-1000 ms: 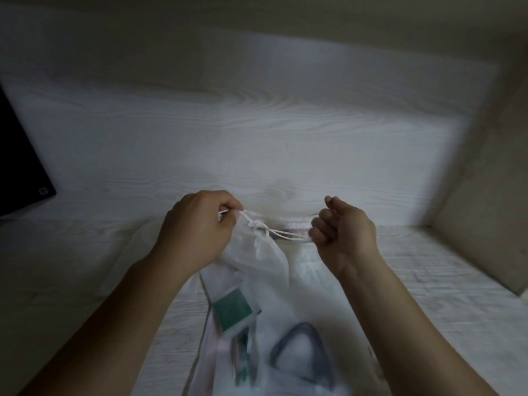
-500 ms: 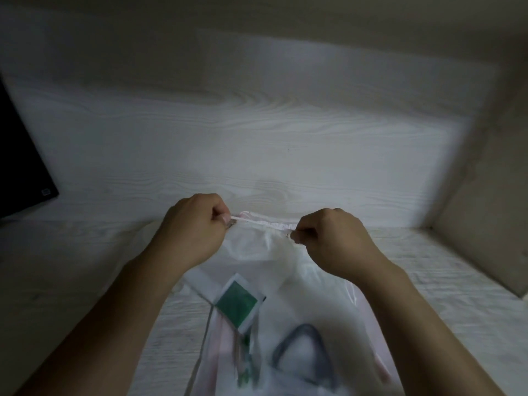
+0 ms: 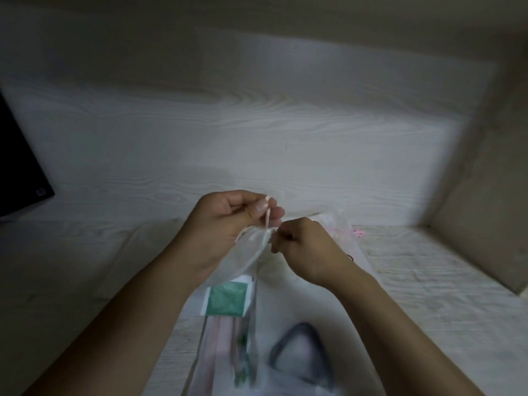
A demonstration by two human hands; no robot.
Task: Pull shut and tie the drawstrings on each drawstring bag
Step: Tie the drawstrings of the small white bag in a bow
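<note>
A sheer white drawstring bag hangs lifted above the desk, its mouth gathered tight. My left hand pinches a white drawstring between thumb and forefinger, the cord running up from the gathered neck. My right hand sits just right of the neck, fingers curled and pinching the cord there. Beneath them lie more sheer bags, one with a pink drawstring.
A clear packet with a green-and-white card lies under my hands, and a dark rounded triangular object shows through a bag nearer me. A dark monitor stands at the left. White wooden walls close the desk at the back and right.
My hands have come together at the bag's neck. The cord, stretched level between them before, now runs upward from the neck into my left hand, and the bag's mouth is bunched tighter.
</note>
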